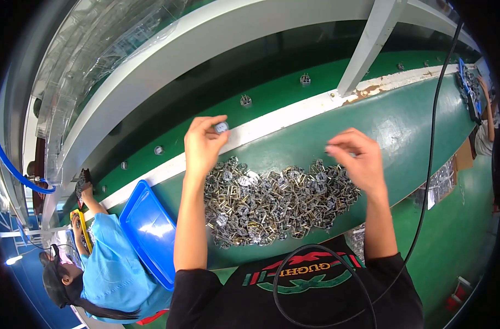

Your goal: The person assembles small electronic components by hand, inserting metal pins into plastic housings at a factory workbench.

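My left hand is raised over the white rail at the edge of the green belt. Its thumb and fingers pinch a small pale-grey plug part with a rounded-square face. Over the green worktop, to the right, my right hand has its thumb and fingertips brought together. Whatever sits between those fingertips is too small to make out. Below and between both hands lies a broad heap of small grey parts with brass-coloured pins.
Several small pronged grey blocks stand spaced along the green belt. An angled white post rises from the white rail. A blue tray lies left, beside a co-worker in blue. A black cable hangs at right.
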`<state>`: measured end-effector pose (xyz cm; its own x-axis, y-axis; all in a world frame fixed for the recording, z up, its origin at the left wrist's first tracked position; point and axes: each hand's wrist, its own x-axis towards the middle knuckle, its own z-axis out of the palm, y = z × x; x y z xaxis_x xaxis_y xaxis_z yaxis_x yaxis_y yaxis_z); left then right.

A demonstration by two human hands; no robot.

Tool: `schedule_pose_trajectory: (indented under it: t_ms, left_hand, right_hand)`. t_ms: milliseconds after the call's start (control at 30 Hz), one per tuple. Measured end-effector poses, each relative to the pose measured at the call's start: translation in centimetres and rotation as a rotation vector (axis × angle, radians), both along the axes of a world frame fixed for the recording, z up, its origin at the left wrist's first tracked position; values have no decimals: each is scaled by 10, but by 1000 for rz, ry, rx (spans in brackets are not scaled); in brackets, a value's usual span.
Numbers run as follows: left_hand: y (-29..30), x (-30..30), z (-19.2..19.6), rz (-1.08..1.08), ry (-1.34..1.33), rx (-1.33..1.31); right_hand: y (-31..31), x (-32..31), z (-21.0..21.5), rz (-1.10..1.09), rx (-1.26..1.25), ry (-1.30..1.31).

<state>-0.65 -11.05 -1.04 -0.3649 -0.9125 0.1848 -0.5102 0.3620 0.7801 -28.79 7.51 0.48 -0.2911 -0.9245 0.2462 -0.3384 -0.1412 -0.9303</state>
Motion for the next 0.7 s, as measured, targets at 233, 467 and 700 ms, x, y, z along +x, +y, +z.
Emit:
schedule_pose_trajectory:
  t_ms: [233,467,700]
  left_hand:
    - [87,-39,37,-122,445,371]
    - [105,-38,31,-166,330,191]
    - [106,-41,36,-217,626,507]
  right_hand:
    - [-34,65,21,105,-235,67]
    - [-35,76,23,99,-335,369]
    - [-25,80,11,17,-311,445]
